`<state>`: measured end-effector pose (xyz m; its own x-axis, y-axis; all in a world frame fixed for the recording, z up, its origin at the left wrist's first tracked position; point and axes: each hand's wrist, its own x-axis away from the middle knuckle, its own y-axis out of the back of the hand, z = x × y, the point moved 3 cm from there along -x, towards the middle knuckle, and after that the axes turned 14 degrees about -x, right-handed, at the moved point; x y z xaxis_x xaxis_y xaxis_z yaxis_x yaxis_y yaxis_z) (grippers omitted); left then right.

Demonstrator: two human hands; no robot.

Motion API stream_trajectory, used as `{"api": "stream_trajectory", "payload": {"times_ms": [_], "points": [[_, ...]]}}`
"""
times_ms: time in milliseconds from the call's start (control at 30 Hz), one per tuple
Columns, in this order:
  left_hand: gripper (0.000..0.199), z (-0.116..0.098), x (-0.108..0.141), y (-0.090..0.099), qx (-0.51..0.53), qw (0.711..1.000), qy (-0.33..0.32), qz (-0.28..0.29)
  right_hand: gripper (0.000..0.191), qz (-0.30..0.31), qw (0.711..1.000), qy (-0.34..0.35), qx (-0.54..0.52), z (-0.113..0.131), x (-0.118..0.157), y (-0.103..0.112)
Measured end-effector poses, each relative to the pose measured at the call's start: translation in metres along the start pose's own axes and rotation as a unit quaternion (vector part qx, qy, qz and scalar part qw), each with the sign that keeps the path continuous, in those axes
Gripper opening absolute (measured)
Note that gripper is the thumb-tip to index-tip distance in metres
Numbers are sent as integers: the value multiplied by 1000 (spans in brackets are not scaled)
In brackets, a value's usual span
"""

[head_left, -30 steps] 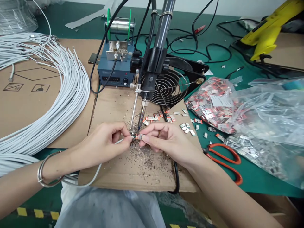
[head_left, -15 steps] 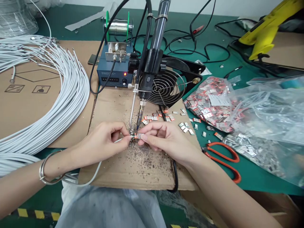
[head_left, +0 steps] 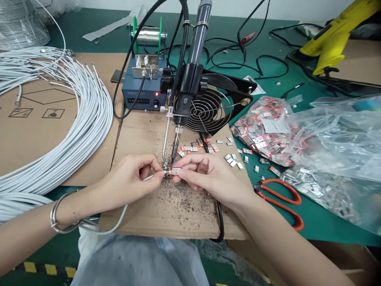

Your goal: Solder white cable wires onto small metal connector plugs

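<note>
Thumb and forefinger of my left hand (head_left: 139, 171) pinch the end of a white cable (head_left: 121, 216), which runs back toward the coil at the left. My right hand (head_left: 202, 174) is closed on a small USB connector (head_left: 174, 171) with a metal shell and an orange part. Cable end and connector meet under the tip of a soldering iron (head_left: 177, 145) clamped on a stand. A thin metal solder feed tube (head_left: 165, 147) comes down beside the tip. Whether the tip touches the joint is too small to tell.
A blue solder feeder (head_left: 143, 97) carries a solder spool (head_left: 149, 36). Behind the iron lies a fan (head_left: 208, 107). At the right are loose connectors (head_left: 233, 161), bagged connectors (head_left: 264, 127) and orange-handled scissors (head_left: 279, 198). Coiled white cables (head_left: 92, 131) cover the left cardboard.
The view has shifted very slightly. Both hands keep their hold at the iron's tip, with no clear movement of cable or connector.
</note>
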<state>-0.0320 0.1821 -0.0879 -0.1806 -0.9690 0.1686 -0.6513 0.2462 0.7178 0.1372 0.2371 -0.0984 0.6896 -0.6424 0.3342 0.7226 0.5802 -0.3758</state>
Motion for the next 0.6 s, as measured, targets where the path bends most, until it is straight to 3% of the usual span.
{"api": "stream_trajectory", "payload": {"times_ms": [300,600], "points": [[15,-2,0,1,1,1000,-9,-3,25,20,1000,2,-11,-3,-3,3],[18,-1,-2,1,-18,1000,12,3,27,-7,1000,-8,20,-2,-5,1]]}}
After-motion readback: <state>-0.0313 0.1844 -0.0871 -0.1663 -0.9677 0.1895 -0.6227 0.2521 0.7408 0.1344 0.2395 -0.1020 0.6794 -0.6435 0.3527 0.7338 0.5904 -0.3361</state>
